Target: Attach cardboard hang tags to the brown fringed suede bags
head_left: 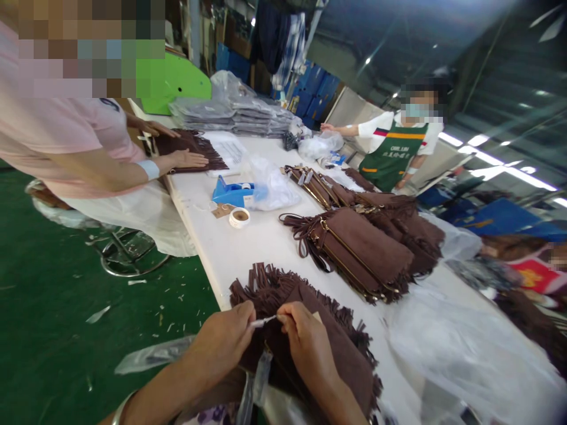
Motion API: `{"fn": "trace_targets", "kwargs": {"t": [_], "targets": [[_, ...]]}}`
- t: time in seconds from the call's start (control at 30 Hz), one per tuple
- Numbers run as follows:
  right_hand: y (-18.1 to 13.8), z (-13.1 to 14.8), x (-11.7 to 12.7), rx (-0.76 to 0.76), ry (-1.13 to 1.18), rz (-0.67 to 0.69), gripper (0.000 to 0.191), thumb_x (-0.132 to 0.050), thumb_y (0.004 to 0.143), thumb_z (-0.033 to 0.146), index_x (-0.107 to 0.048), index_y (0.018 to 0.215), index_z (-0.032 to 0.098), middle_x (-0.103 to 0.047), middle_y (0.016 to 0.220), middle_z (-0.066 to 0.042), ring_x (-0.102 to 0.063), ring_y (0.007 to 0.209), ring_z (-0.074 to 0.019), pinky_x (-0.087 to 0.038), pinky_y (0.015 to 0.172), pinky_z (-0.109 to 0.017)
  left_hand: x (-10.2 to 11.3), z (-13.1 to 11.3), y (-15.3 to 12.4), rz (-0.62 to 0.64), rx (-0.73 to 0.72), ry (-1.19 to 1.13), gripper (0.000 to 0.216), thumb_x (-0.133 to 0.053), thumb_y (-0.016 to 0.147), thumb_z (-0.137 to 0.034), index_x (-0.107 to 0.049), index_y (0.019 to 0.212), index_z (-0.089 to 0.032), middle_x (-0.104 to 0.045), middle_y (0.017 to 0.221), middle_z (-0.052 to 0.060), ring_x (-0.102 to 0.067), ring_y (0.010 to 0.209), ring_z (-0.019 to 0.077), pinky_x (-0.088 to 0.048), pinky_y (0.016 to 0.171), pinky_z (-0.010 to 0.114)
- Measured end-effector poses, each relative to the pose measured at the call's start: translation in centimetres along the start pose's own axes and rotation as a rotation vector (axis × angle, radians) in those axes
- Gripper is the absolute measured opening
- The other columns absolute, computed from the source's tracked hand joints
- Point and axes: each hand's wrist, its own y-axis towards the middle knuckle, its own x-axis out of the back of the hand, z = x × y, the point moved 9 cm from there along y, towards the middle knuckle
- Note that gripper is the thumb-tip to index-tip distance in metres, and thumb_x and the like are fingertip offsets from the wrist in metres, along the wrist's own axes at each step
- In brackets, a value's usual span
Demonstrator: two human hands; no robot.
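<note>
A brown fringed suede bag (336, 348) lies on the white table (261, 242) right in front of me. Both my hands rest on its near end. My left hand (221, 348) and my right hand (305, 342) are closed in pinches on the two ends of a small white strip (264, 321) stretched between them. Clear plastic wrap (254, 383) hangs below my hands at the table edge.
A stack of brown fringed bags (367, 248) lies mid-table, with a blue tape dispenser (233, 193), a tape roll (240, 217) and clear bags (465, 348). A person in pink at left presses a fringed bag (190, 147). Another person in a green apron (392, 156) stands beyond.
</note>
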Motion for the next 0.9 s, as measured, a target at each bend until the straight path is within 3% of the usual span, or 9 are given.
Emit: {"fn": "trace_targets", "kwargs": {"t": [0.1, 0.33, 0.73, 0.8, 0.9], "targets": [[-0.2, 0.3, -0.1, 0.033, -0.058, 0.019, 0.019, -0.042, 0.093, 0.016, -0.060, 0.087, 0.021, -0.064, 0.081, -0.001, -0.059, 0.072, -0.0176, -0.038, 0.067, -0.027, -0.8, 1.1, -0.2, 0.021, 0.066, -0.105, 0.011, -0.041, 0.090, -0.018, -0.050, 0.095, -0.022, -0.062, 0.082, 0.001, -0.061, 0.076, 0.0205, -0.037, 0.067, 0.029], [-0.5, 0.4, -0.9, 0.069, -0.129, 0.039, 0.018, -0.043, 0.095, 0.015, -0.060, 0.091, 0.020, -0.062, 0.085, -0.002, -0.060, 0.075, -0.0173, -0.038, 0.067, -0.026, -1.6, 1.6, -0.5, 0.019, 0.111, -0.240, 0.030, -0.042, 0.090, -0.019, -0.051, 0.118, -0.024, -0.068, 0.105, 0.005, -0.064, 0.097, 0.0223, -0.043, 0.081, 0.030], [-0.3, 0.7, -2.2, 0.151, -0.244, -0.004, 0.016, -0.049, 0.092, 0.008, -0.056, 0.090, 0.022, -0.060, 0.082, 0.001, -0.058, 0.068, -0.0159, -0.033, 0.059, -0.026, -2.3, 2.3, -0.2, 0.019, 0.100, -0.246, 0.038, -0.048, 0.085, -0.018, -0.060, 0.120, -0.028, -0.068, 0.115, 0.002, -0.063, 0.106, 0.0215, -0.044, 0.093, 0.031], [-0.2, 0.8, -2.3, 0.150, -0.245, -0.002, 0.015, -0.051, 0.092, 0.008, -0.057, 0.090, 0.022, -0.060, 0.083, 0.001, -0.058, 0.069, -0.0161, -0.034, 0.060, -0.025, -2.3, 2.3, -0.1, 0.025, 0.112, -0.310, 0.033, -0.052, 0.087, -0.026, -0.061, 0.119, -0.026, -0.071, 0.103, 0.003, -0.066, 0.096, 0.0222, -0.047, 0.086, 0.030], [0.0, 0.5, -2.5, 0.131, -0.209, 0.002, 0.014, -0.051, 0.092, 0.010, -0.058, 0.090, 0.022, -0.060, 0.083, 0.000, -0.058, 0.071, -0.0158, -0.036, 0.062, -0.024, -3.1, 2.5, 0.2, 0.068, 0.173, -0.493, 0.042, -0.042, 0.093, -0.048, -0.060, 0.119, -0.021, -0.066, 0.073, 0.001, -0.065, 0.063, 0.0188, -0.048, 0.062, 0.026]]}}
